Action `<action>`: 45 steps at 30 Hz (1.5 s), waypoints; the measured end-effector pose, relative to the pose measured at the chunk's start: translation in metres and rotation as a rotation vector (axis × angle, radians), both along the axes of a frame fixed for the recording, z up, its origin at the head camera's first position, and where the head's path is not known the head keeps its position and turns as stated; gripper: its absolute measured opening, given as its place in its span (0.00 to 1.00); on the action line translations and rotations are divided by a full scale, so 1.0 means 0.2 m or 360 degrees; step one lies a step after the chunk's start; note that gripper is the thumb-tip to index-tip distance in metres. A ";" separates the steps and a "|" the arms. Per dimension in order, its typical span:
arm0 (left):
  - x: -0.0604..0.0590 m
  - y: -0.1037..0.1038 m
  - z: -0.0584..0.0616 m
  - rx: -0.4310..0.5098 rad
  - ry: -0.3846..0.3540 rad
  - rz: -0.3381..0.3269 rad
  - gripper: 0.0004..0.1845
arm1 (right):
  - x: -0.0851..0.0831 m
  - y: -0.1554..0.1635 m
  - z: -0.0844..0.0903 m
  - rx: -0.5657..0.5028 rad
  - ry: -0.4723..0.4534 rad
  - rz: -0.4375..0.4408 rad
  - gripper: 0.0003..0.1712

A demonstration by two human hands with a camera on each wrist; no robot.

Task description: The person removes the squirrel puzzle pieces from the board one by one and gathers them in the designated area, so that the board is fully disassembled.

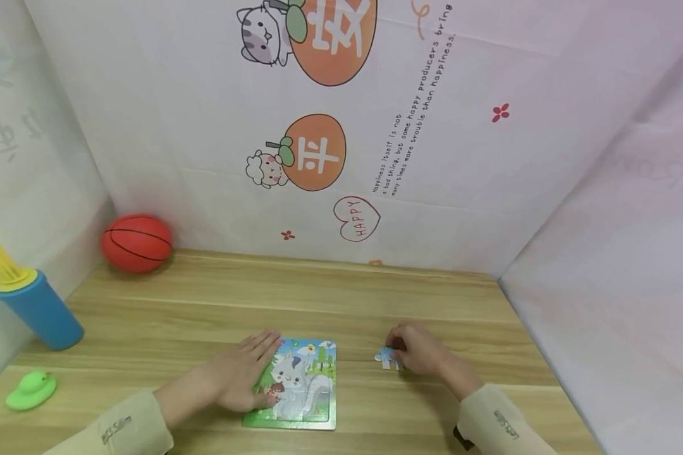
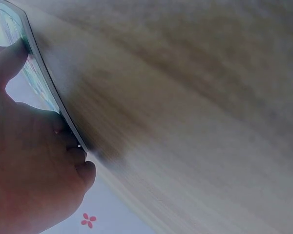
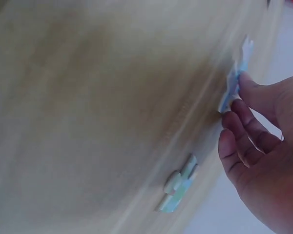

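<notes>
A square jigsaw puzzle (image 1: 304,388) with a grey squirrel picture lies on the wooden table, its rim edged in green and blue. Over its left side rests my left hand (image 1: 247,373), fingers extended along the edge and thumb on the picture. The left wrist view shows that hand (image 2: 34,161) against the board's thin side. To the right of the puzzle, my right hand (image 1: 421,347) pinches a blue-and-white puzzle piece (image 1: 386,357) between thumb and fingers, close to the tabletop. In the right wrist view a second, greenish-blue piece (image 3: 178,187) lies near the hand.
A red ball (image 1: 137,243) with black lines sits at the back left corner. Along the left stand a blue pump (image 1: 42,313) with a yellow handle and a green toy duck (image 1: 32,388). Printed cloth walls (image 1: 432,221) enclose the table's back and sides.
</notes>
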State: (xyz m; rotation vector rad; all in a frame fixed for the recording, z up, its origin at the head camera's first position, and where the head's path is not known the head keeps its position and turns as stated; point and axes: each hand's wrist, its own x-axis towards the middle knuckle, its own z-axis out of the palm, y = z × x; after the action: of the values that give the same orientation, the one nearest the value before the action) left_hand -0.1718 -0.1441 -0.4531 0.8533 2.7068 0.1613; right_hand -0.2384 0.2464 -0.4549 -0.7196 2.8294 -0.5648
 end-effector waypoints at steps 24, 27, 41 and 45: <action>0.01 -0.02 0.02 -0.0066 0.0076 -0.0010 0.55 | 0.09 -0.69 0.09 0.0110 0.0393 0.0348 0.11; 0.02 -0.03 0.03 -0.0048 0.0062 0.0008 0.55 | 0.09 -0.80 0.09 0.0180 0.0385 0.0419 0.13; -0.03 -0.13 0.06 0.0044 0.0018 0.0083 0.63 | 0.17 -1.07 0.00 0.0442 0.0443 0.0404 0.26; -0.02 -0.14 0.04 0.0022 0.0026 0.0079 0.64 | 0.18 -1.09 -0.01 0.0408 0.0407 0.0360 0.24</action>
State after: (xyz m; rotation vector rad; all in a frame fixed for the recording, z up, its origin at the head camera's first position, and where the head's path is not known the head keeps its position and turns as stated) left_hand -0.1755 -0.1730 -0.4451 0.7949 2.7470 0.1851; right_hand -0.2024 0.0287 -0.4573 -1.1071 2.9103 -0.0761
